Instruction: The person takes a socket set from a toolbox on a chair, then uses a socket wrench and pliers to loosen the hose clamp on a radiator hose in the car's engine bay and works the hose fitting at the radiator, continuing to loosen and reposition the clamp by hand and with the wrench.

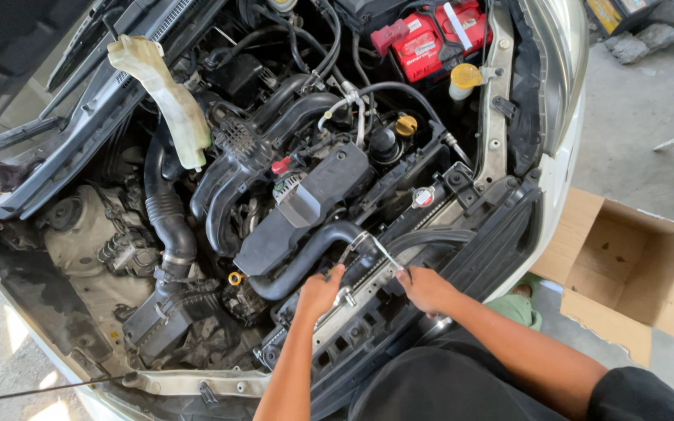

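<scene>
I look down into an open car engine bay. My right hand [424,288] grips a slim silver wrench [384,253] whose far end sits at the clamp of a black radiator hose [313,253]. My left hand [320,292] rests closed on the metal radiator support bar [337,310] just below that hose, fingers curled over its edge. Whether it holds a small part is hidden. Both forearms come in from the bottom of the view.
A red battery [431,39] sits at the top, a yellow cap [466,76] and a radiator cap [423,196] nearby. A white reservoir [169,97] lies upper left. An open cardboard box [633,273] stands on the concrete floor to the right.
</scene>
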A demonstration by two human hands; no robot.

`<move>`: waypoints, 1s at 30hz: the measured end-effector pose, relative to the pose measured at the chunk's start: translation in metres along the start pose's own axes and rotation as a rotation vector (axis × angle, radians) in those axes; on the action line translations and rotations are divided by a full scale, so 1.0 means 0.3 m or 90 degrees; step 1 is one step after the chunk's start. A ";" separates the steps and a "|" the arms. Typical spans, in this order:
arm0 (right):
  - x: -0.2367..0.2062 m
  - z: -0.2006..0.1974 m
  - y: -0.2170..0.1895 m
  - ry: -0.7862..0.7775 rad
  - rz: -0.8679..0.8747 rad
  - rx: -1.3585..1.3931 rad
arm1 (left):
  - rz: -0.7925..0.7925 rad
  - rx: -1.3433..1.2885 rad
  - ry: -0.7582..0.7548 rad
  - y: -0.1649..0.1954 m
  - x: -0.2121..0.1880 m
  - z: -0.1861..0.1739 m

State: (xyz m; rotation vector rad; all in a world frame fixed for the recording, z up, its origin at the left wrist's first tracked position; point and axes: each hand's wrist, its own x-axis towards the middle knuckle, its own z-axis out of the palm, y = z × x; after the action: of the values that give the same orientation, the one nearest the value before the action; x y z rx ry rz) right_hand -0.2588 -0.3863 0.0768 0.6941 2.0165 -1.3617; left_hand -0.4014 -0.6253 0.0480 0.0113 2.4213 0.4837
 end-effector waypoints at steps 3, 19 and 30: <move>0.004 -0.011 -0.016 0.009 0.009 -0.012 | -0.003 -0.015 -0.001 0.004 0.004 -0.005; 0.010 0.038 -0.015 0.026 0.022 0.024 | 0.017 -0.006 0.016 0.004 -0.020 0.002; -0.033 0.029 -0.040 0.040 0.003 0.004 | -0.006 -0.030 0.020 0.017 -0.050 -0.012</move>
State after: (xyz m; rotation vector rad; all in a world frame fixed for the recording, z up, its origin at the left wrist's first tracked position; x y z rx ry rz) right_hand -0.2589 -0.3993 0.0889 0.7526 2.0600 -1.3597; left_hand -0.3924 -0.6238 0.0614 -0.0283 2.4382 0.5407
